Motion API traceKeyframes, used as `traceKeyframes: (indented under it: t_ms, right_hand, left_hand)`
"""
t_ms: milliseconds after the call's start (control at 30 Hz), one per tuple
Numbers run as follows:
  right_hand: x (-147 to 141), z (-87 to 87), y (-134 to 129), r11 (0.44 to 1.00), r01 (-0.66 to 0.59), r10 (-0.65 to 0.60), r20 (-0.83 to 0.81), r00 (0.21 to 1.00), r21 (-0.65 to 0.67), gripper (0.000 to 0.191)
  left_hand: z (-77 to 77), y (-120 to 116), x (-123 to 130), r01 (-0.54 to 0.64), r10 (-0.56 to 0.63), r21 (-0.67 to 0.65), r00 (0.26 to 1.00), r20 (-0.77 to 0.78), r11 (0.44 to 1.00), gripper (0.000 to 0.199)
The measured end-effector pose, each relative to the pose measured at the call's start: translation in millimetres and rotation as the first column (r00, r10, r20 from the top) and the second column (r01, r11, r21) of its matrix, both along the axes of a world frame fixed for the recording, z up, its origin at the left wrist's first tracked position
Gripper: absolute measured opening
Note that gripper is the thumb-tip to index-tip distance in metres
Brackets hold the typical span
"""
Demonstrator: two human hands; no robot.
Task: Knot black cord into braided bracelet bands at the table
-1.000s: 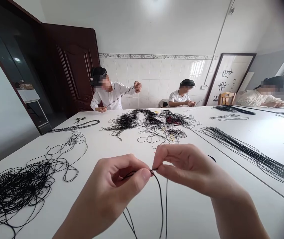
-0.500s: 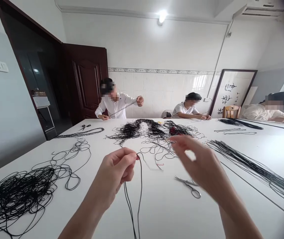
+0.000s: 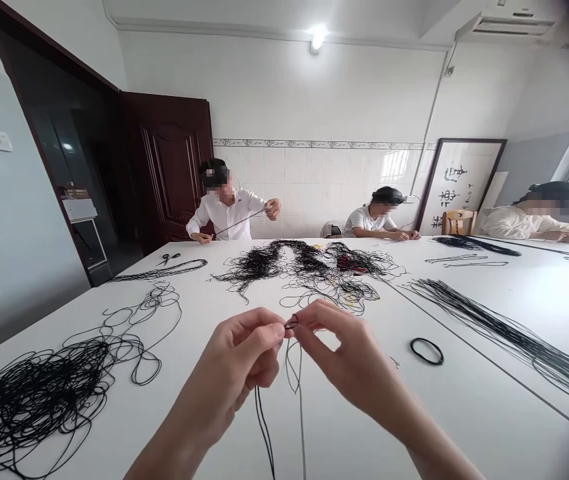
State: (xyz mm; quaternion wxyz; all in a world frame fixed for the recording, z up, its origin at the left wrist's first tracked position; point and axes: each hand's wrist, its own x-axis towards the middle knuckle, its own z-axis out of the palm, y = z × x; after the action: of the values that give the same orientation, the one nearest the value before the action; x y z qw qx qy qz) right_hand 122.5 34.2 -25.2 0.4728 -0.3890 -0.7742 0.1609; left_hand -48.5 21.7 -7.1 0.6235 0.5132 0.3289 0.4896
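Observation:
Between my two hands, a small loop of thin black cord [image 3: 290, 326] shows at the fingertips. My left hand [image 3: 249, 350] pinches the cord between thumb and forefinger, its other fingers curled under. My right hand [image 3: 337, 340] pinches the same cord from the other side, close to the left fingertips. Dark strands hang below the hands toward the table's near edge. A closed black cord ring [image 3: 427, 351] lies on the white table [image 3: 364, 433] to the right of my right hand. The scissors are mostly hidden behind my right hand.
A tangled black cord heap [image 3: 39, 393] lies at left, and a messy pile [image 3: 309, 260] lies mid-table. Straight cord lengths [image 3: 494, 327] stretch along the right. Small dark scissors [image 3: 168, 258] lie far left. Three people sit across the table; one person [image 3: 229, 213] stretches a cord.
My right hand has come down and left, and now pinches the cord beside my left hand. It now covers most of the scissors, and the black ring has come into sight.

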Motion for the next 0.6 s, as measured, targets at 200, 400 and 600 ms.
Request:
traceKeyframes:
  t_ms: [200,400,600]
  right_hand:
    - [10.0,5.8,1.6,0.986,-0.022,-0.001,-0.141,0.99,-0.163,0.016]
    - [19.4,8.5,-20.7,0.981,0.112,-0.13,0.104,0.986,0.16,0.01]
    - [17.5,8.0,-25.0,0.889,0.065,-0.18,0.216,0.96,0.453,0.011]
  left_hand:
    - [7.5,2.9,-6.2,-0.097,0.133,-0.122,0.932,0.337,0.988,0.015]
    - [2.2,10.7,-8.6,-0.222,0.22,0.052,0.975,0.037,0.974,0.023]
    - [-0.5,6.1,-1.8,-0.133,0.208,0.206,0.891,-0.404,0.969,0.026]
